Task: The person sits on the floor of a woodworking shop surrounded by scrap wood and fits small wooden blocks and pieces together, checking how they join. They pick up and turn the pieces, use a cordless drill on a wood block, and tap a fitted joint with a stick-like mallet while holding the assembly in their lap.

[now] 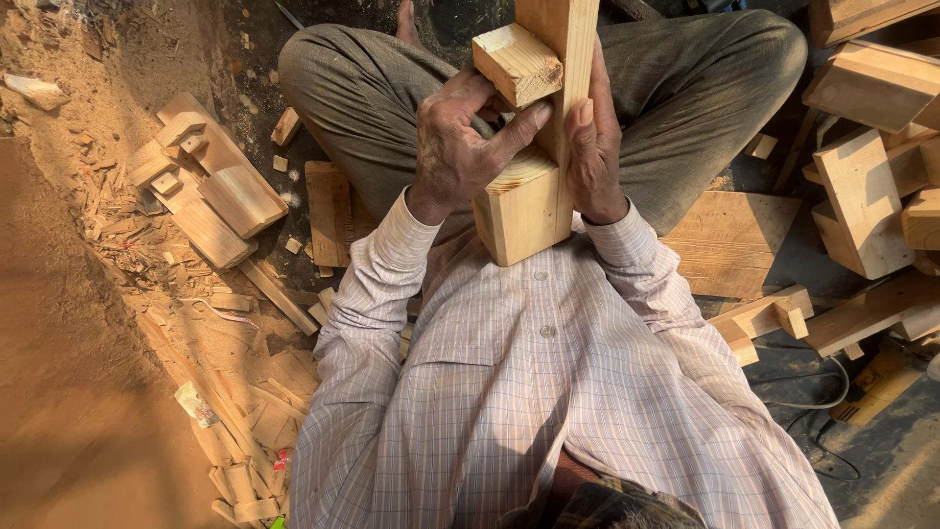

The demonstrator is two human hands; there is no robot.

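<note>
Wooden block assembly (534, 147) gripped by left hand (455, 147) and right hand (597, 147), offcuts (211, 196) crowding both sides.

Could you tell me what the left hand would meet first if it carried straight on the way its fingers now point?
The left hand points its fingers to the right in the picture, and they already press the long wooden piece, just under its short cross block. That wood comes first; the right hand lies beyond it.

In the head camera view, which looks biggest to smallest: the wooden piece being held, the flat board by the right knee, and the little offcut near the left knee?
1. Held wooden piece, though it is nearest the camera, which enlarges it.
2. Flat board, partly hidden under the leg, so ranks one and two are unsure.
3. Small offcut, clearly smallest.
</note>
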